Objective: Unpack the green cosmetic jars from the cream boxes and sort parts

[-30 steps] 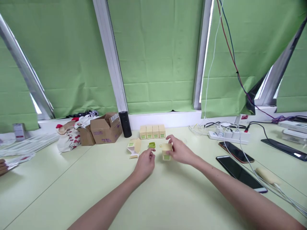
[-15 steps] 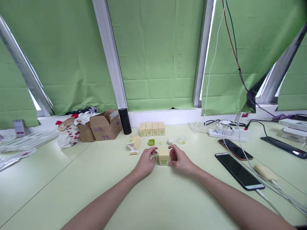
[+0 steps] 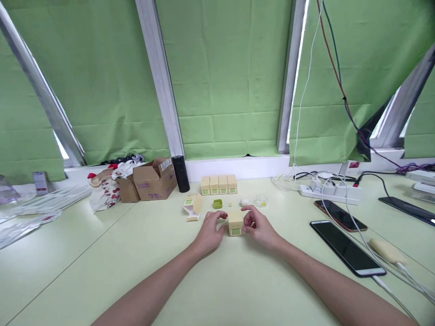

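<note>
Presently framing small box point(image 3: 235, 224) on table point(image 3: 224, 280) between left hand point(image 3: 210, 231) and right hand point(image 3: 261, 227); cannot tell if gripped. Behind, can see green tray point(image 3: 218, 203); further back, four boxes point(image 3: 223, 181); leftward, opened carton point(image 3: 195, 206).

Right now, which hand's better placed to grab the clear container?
Right hand, probably: the clear container sits just beyond it, while the left hand is across the small box.

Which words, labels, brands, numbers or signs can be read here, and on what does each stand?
No text can be read; all too small or blurred:
Nearest small box: green label, faint print
Row of four small boxes: green labels
Opened carton: green label
Cardboard box: purple print, white sticker
Upright box, far left: blurred markings
</note>
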Available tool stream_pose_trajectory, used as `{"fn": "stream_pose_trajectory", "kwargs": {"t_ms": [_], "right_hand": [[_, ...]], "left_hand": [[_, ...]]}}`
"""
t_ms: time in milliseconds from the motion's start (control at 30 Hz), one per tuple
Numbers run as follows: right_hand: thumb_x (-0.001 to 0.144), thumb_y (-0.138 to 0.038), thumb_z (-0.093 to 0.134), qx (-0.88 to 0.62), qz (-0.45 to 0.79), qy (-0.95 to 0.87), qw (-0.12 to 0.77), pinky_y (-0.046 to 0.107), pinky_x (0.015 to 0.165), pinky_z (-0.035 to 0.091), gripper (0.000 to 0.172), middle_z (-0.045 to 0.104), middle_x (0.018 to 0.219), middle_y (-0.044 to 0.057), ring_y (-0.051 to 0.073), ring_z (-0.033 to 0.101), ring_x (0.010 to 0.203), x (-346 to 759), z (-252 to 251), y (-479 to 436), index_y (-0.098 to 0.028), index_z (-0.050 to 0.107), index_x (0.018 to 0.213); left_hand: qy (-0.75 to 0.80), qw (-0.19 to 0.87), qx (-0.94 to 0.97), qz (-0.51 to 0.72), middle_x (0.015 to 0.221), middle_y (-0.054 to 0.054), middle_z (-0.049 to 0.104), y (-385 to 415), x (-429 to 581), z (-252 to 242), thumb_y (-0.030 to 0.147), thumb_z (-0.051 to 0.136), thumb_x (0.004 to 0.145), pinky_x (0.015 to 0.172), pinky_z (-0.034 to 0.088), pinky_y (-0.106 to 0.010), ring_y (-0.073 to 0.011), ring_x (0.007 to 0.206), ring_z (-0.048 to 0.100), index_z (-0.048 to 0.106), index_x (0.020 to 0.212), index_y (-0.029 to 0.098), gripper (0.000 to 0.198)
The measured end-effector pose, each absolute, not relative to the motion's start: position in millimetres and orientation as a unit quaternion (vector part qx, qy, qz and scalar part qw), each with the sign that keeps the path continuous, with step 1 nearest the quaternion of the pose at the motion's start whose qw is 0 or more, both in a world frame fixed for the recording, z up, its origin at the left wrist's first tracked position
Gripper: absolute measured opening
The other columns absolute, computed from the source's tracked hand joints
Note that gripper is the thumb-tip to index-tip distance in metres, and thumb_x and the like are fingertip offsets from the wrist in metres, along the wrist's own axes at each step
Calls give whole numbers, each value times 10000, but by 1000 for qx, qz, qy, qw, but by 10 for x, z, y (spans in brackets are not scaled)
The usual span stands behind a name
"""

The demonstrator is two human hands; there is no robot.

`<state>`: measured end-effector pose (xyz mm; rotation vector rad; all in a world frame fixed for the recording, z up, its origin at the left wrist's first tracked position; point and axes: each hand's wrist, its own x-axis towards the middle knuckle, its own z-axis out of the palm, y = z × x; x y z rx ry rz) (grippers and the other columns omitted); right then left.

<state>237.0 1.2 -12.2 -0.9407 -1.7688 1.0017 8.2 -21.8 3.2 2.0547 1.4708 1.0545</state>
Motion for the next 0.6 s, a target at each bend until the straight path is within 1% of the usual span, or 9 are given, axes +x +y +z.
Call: {"fn": "stream_pose_trajectory", "kwargs": {"t_ms": [133, 200, 333, 467, 600], "right_hand": [[721, -201, 604, -405, 362, -710, 448, 280, 631, 421, 433, 525, 713, -62, 160, 528, 673, 2368, -95, -3, -239, 538, 1148], [728, -200, 591, -417, 345, -708, 454, 285, 636, 418, 412, 544, 689, -63, 165, 539, 661, 2368, -81, -5, -239, 547, 1136], [742, -183, 547, -422, 341, -703, 460, 294, 645, 432, 420, 648, 745, -36, 171, 570, 666, 2369, -65, -10, -245, 541, 1157], [746, -186, 542, -425, 348, -697, 461, 281, 618, 431, 433, 654, 776, -31, 159, 556, 638, 2370, -79, 0, -246, 534, 1175], [783, -222, 550, -419, 361, -691, 466, 286, 630, 461, 421, 675, 835, -16, 153, 566, 641, 2368, -113, 20, -254, 529, 1203]], "left_hand": [[532, 194, 730, 383, 1165, -78, 649, -205, 68, 19, 131, 581, 817, 1074, 467, -429, -255, 1175, 594, 655, 1092, 231, 302], [532, 190, 728, 389, 1150, -78, 648, -197, 62, 6, 137, 583, 821, 1066, 470, -433, -254, 1156, 600, 659, 1061, 229, 268], [527, 184, 730, 396, 1119, -79, 652, -197, 62, 6, 145, 587, 822, 1044, 479, -447, -262, 1133, 607, 663, 1023, 231, 232], [528, 168, 729, 403, 1045, -75, 661, -197, 67, 27, 151, 582, 818, 1006, 494, -450, -270, 1091, 617, 669, 941, 227, 169], [533, 165, 731, 392, 1013, -71, 652, -193, 75, 47, 148, 569, 822, 989, 496, -431, -264, 1075, 616, 658, 867, 220, 124]]}}
